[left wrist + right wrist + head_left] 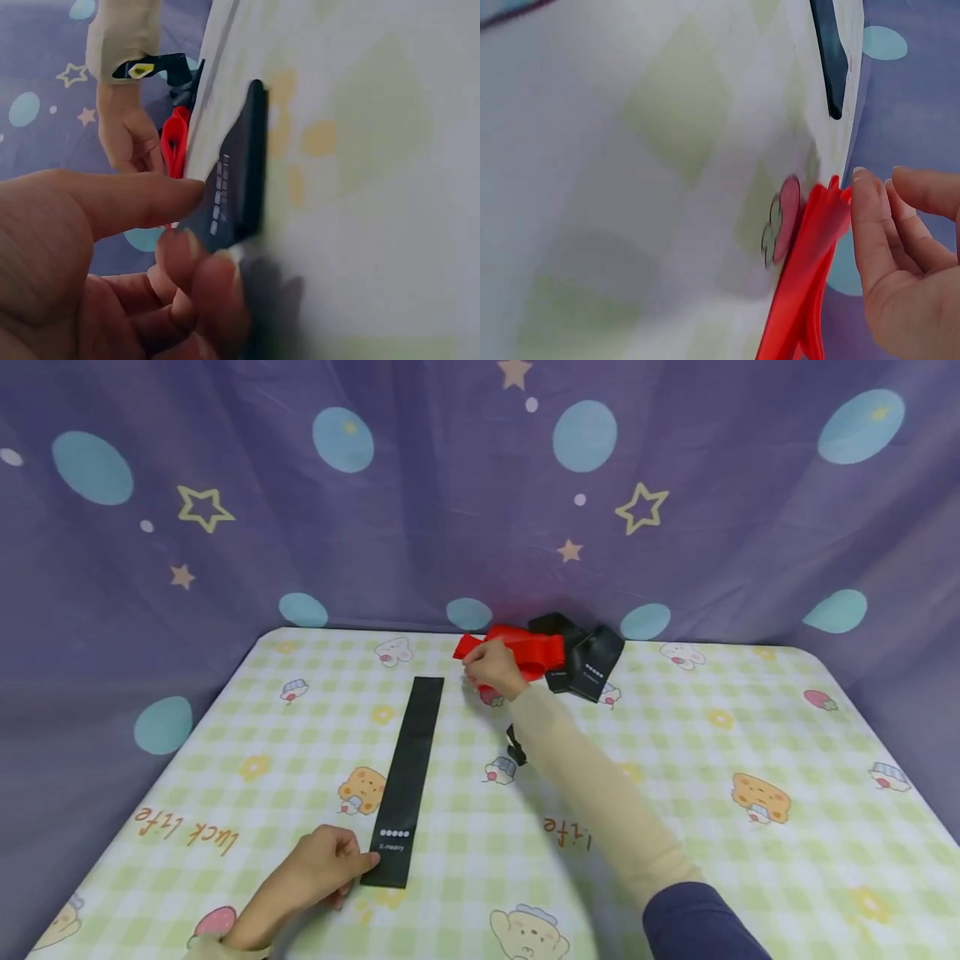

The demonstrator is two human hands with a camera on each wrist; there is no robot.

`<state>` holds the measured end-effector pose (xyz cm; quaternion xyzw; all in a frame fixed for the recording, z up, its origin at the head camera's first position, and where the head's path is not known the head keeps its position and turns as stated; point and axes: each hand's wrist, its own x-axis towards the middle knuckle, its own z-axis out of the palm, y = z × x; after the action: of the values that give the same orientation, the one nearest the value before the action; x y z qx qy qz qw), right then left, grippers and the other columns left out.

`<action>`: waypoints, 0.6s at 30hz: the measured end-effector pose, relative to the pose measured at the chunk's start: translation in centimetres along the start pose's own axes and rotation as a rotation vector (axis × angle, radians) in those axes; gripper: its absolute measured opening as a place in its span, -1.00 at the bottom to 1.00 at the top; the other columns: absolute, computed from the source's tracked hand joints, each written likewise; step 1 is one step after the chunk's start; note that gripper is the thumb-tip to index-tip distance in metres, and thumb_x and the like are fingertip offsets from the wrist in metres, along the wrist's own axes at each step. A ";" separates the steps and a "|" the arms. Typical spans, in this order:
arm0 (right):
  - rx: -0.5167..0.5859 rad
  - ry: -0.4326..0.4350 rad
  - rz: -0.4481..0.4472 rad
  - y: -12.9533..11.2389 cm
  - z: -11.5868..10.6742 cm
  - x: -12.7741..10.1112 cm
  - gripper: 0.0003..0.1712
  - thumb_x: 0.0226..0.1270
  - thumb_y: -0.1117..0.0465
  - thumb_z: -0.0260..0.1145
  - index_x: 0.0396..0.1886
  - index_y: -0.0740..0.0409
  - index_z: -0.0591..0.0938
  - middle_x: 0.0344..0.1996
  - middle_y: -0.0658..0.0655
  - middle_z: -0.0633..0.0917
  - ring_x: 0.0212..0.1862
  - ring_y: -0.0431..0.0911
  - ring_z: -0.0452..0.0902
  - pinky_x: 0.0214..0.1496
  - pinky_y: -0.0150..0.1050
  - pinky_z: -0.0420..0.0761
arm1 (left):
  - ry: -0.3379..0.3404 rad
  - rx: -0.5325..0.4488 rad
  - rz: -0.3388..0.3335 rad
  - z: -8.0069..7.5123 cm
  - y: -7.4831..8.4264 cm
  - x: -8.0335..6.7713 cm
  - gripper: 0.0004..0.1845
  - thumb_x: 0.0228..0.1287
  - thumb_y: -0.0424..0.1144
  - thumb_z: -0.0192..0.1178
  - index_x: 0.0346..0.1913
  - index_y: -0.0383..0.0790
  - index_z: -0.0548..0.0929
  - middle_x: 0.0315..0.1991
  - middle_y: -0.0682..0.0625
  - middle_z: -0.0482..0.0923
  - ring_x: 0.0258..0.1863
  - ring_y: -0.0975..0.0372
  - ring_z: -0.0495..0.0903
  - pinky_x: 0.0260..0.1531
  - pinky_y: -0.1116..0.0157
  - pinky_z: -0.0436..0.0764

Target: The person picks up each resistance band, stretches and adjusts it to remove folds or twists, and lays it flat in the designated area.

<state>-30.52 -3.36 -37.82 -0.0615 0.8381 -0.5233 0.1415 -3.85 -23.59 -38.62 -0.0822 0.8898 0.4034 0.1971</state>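
Note:
A long black elastic band [412,752] lies flat on the checked tablecloth, its labelled end toward me. My left hand [337,860] is at that near end; thumb and curled fingers [180,247] pinch the band's corner [240,172]. My right hand [480,670] reaches to the far side of the table, where its nearly straight fingers [870,225] touch the left end of a folded red band [528,650], seen edge-on [810,262] in the right wrist view. The red band [174,146] and right hand [131,142] also show in the left wrist view.
A small heap of black bands [588,660] lies just right of the red one, against the purple star-and-dot curtain [420,510] that walls in the table. The checked tablecloth [750,735] spreads wide to the right. A dark strap [516,747] hangs from my right wrist.

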 end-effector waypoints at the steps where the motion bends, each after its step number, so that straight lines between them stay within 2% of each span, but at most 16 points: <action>1: -0.013 -0.002 0.004 0.1 -0.3 -0.1 -0.81 0.21 0.33 0.28 -0.20 0.32 0.66 -0.29 0.22 0.70 -0.37 -0.01 0.62 -0.24 -0.26 0.69 | 0.003 0.009 0.010 -0.1 0.2 0.1 -0.65 0.18 -0.13 0.28 -0.63 -0.20 0.43 -0.82 0.08 0.39 -0.83 0.30 0.38 -0.77 0.42 0.31; 6: -0.103 -0.005 -0.019 0.6 -1.7 -0.9 -0.83 0.22 0.31 0.28 -0.22 0.29 0.66 -0.26 0.20 0.70 -0.36 -0.04 0.58 -0.23 -0.25 0.68 | 0.042 0.054 0.082 -0.4 1.8 1.1 -0.70 0.21 -0.16 0.25 -0.58 -0.21 0.48 -0.78 0.04 0.44 -0.80 0.24 0.45 -0.77 0.40 0.30; 12: -0.200 0.010 -0.051 1.3 -3.6 -2.1 -0.83 0.18 0.32 0.25 -0.22 0.25 0.66 -0.26 0.17 0.69 -0.27 -0.03 0.54 -0.24 -0.28 0.63 | 0.089 0.042 0.164 -0.2 4.1 2.6 -0.82 0.23 -0.25 0.20 -0.45 -0.26 0.51 -0.67 -0.01 0.50 -0.71 0.20 0.53 -0.66 0.32 0.52; 18: -0.239 0.027 -0.101 2.3 -5.4 -3.1 -0.79 0.17 0.35 0.23 -0.19 0.29 0.64 -0.25 0.21 0.69 -0.27 -0.03 0.55 -0.21 -0.26 0.62 | 0.129 0.005 0.178 0.1 6.7 5.2 -0.88 0.29 -0.28 0.13 -0.26 -0.30 0.53 -0.51 -0.08 0.58 -0.59 0.22 0.58 -0.61 0.32 0.55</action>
<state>-29.09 3.11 -37.16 -0.1133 0.8921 -0.4269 0.0954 -10.56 -19.00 -36.27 -0.0280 0.9054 0.4109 0.1032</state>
